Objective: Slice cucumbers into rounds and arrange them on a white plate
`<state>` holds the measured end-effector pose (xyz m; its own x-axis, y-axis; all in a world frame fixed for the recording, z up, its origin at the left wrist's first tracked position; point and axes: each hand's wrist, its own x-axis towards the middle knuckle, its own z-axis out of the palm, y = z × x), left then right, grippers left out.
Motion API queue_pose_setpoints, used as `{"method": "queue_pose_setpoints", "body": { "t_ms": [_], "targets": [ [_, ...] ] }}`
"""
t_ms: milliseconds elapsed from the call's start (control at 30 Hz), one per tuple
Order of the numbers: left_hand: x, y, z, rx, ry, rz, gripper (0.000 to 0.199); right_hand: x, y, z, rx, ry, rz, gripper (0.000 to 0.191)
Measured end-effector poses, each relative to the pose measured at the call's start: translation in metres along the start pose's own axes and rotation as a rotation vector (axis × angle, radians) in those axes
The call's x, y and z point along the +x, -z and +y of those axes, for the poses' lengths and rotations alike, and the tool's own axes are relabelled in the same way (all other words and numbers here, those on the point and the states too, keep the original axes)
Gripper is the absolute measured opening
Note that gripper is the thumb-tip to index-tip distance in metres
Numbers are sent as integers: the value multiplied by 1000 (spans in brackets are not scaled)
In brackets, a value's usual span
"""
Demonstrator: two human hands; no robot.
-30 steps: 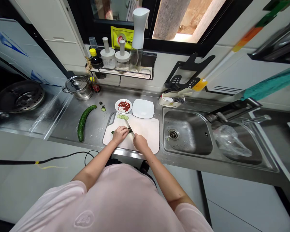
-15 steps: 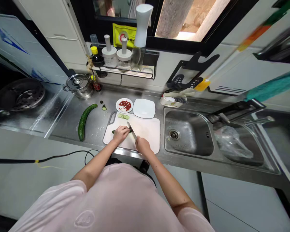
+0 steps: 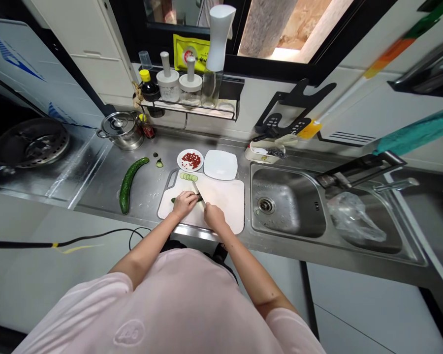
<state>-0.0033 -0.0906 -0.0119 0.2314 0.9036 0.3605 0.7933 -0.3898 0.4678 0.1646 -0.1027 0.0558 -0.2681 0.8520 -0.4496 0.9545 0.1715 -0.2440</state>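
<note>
My left hand (image 3: 185, 202) is closed over a short piece of cucumber (image 3: 173, 200), pressing it on the white cutting board (image 3: 229, 196). Most of that piece is hidden under the fingers. In my right hand (image 3: 214, 216) is the handle of a kitchen knife (image 3: 199, 191), its blade pointing up and left beside the cut end of the cucumber. Several thin cucumber slices (image 3: 188, 177) lie in an overlapping row at the board's upper left. A whole, curved cucumber (image 3: 129, 184) rests on the steel counter to the left.
Behind the board stand a plate of chopped red chili (image 3: 190, 160) and a white square plate (image 3: 220, 165). Cucumber ends (image 3: 159, 162) lie on the counter. A steel pot (image 3: 121, 130) stands back left; to the right is a sink (image 3: 288, 201). Jars (image 3: 168, 86) line the wall shelf.
My right hand and the knife have shifted slightly left and up, towards the held cucumber. The left hand stays in place on it.
</note>
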Motion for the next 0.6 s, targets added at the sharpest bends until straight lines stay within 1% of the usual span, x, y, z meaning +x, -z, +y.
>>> {"method": "queue_pose_setpoints", "body": {
  "t_ms": [133, 400, 600],
  "targets": [
    [0, 0, -1, 0, -4, 1, 21, -3, 1, 0, -2, -4, -4, 26],
    [-1, -1, -1, -7, -1, 7, 20, -23, -6, 11, -12, -27, -49, 24],
    [0, -2, -1, -11, 3, 11, 20, -20, -5, 10, -4, -22, -51, 25]
  ]
}}
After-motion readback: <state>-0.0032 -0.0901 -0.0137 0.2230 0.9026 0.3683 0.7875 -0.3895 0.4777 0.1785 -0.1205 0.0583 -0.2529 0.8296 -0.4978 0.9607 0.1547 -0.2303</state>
